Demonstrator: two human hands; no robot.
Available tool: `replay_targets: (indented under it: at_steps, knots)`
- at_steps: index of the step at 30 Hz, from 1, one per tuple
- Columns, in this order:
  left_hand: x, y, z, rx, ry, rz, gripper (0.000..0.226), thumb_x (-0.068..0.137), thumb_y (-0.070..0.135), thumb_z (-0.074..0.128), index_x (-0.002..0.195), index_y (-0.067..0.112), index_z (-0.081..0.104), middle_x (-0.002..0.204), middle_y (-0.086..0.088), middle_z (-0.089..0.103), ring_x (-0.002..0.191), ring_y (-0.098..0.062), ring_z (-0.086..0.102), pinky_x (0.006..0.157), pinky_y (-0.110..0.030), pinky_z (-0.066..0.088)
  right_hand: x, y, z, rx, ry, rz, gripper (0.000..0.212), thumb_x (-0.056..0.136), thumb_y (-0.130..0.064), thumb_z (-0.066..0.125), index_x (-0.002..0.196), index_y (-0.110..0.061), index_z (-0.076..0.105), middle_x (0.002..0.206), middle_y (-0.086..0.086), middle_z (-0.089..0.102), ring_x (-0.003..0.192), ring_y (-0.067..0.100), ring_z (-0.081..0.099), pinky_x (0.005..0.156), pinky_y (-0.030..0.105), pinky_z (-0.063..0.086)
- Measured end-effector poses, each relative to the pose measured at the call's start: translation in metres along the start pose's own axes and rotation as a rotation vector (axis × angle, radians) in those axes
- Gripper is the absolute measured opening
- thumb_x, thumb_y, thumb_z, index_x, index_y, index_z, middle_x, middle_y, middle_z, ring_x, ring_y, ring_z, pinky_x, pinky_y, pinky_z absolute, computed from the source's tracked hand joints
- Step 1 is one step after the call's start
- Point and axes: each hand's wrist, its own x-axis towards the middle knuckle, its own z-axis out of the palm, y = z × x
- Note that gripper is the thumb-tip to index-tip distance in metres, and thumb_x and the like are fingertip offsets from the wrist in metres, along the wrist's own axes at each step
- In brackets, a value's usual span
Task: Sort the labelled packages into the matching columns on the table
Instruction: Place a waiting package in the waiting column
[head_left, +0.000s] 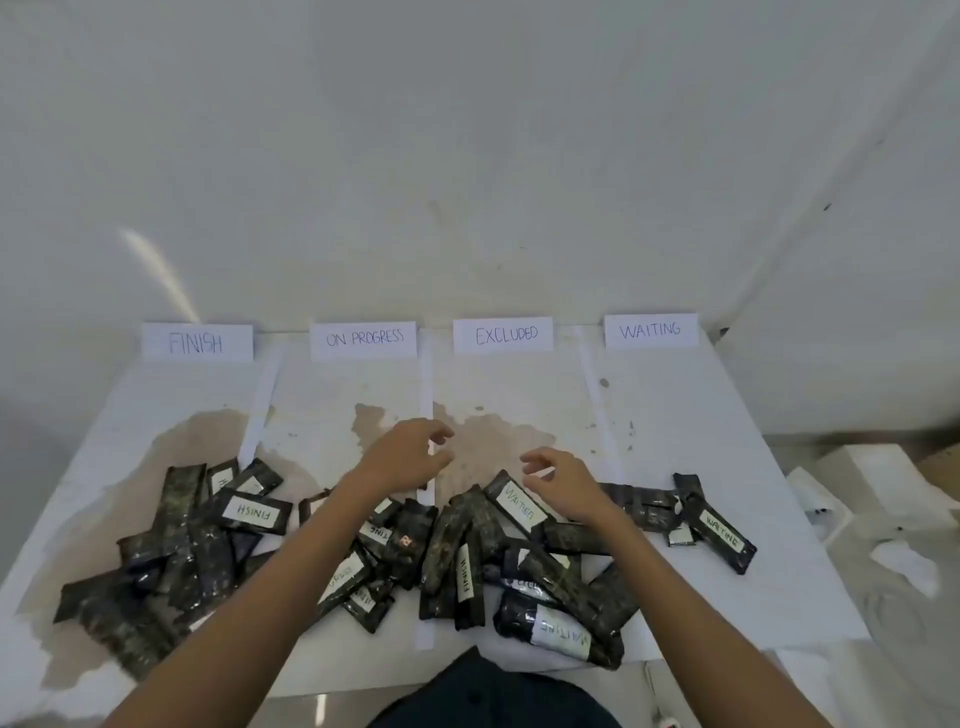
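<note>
Single head view, wide-angle, looking forward-down over table (701, 441) near edge toward wall (467, 130).

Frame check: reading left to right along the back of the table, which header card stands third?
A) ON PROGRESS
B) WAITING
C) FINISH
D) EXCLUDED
D: the EXCLUDED card stands third, between the ON PROGRESS card on its left and the WAITING card on its right.
</note>
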Motion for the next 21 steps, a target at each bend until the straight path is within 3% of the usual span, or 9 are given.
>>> replay_targets:
  at_steps: [6,11,21]
  knots:
    - [0.008,-0.002,0.039,-0.043,-0.005,-0.093,0.034,0.09,0.03,0.053,0.123,0.021,0.055,0.117,0.004,0.06,0.106,-0.014,0.055,0.093,-0.034,0.047,0.023,0.029,0.04,-0.406,-0.055,0.102,0.049,0.088,-0.025,0.058,0.132,-0.011,0.042,0.128,0.011,0.046,0.117,0.029,0.047,0.093,0.039,0.045]
    - [0.002,-0.009,0.061,-0.062,0.0,-0.129,0.032,0.091,0.03,0.052,0.122,0.021,0.055,0.114,0.005,0.06,0.102,-0.011,0.054,0.091,-0.031,0.047,0.028,0.043,0.069,-0.693,-0.034,0.1,0.056,0.09,-0.046,0.054,0.127,-0.006,0.039,0.123,0.015,0.044,0.111,0.032,0.046,0.088,0.04,0.044]
    - [0.014,-0.012,0.054,-0.116,0.038,-0.083,0.033,0.09,0.026,0.054,0.122,0.018,0.056,0.113,0.003,0.061,0.103,-0.013,0.056,0.091,-0.031,0.047,0.044,0.023,0.041,-0.643,0.066,0.082,0.052,0.082,-0.022,0.067,0.126,-0.009,0.043,0.123,0.012,0.045,0.108,0.028,0.048,0.084,0.038,0.047]
